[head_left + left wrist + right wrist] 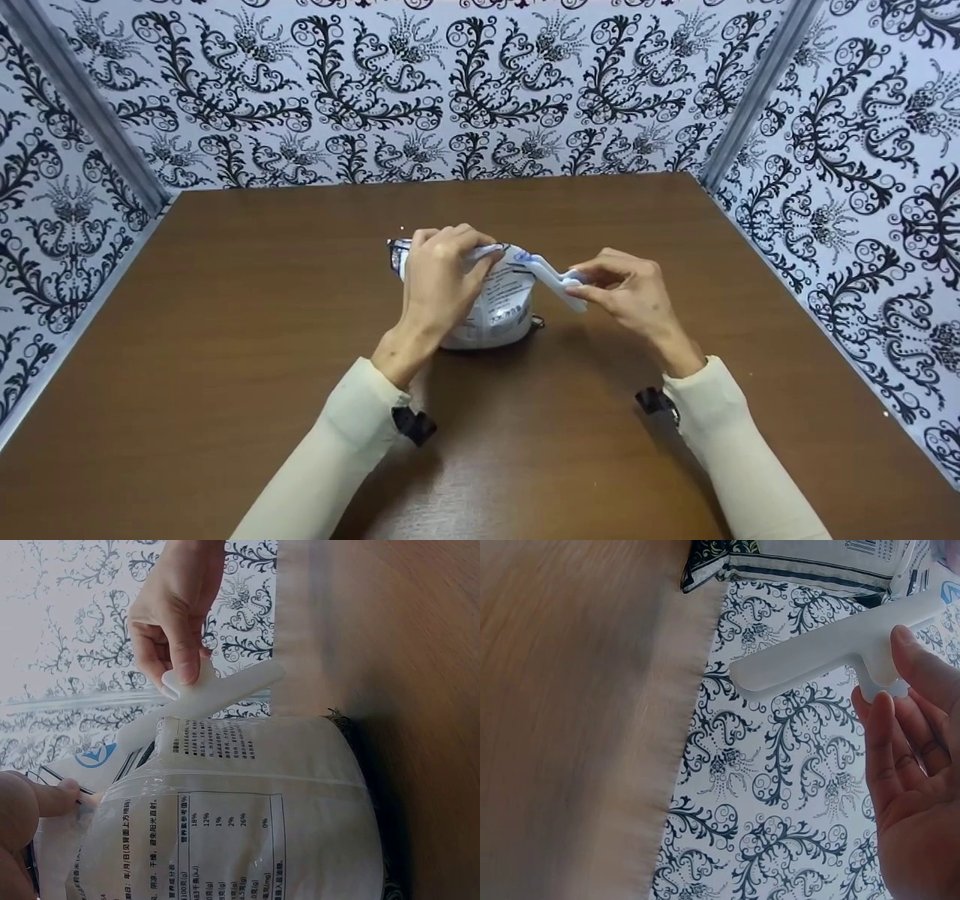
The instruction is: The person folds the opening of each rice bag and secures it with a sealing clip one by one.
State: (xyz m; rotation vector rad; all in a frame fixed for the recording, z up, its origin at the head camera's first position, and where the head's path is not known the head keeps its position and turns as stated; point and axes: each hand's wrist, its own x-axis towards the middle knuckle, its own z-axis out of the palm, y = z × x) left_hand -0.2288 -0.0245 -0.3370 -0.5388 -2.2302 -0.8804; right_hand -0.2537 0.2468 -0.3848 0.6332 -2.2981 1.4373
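A white printed plastic food bag (499,307) stands upright on the table, its label with a table of figures facing my left wrist view. My left hand (442,277) grips the bag's folded top edge between thumb and fingers. In my right hand (630,289) the tab of a white bag-sealing clip (840,637) is pinched between thumb and fingertips. The clip's long bar lies at the right end of the bag's top; in the head view it slants down to the right. Whether its jaws grip the bag there I cannot tell.
The brown wooden table (225,337) spreads around the bag on every side. Walls with a black-and-white scroll pattern (480,90) enclose it at the back and sides. A small black camera (414,426) is on the left wrist, and another black camera (656,401) on the right.
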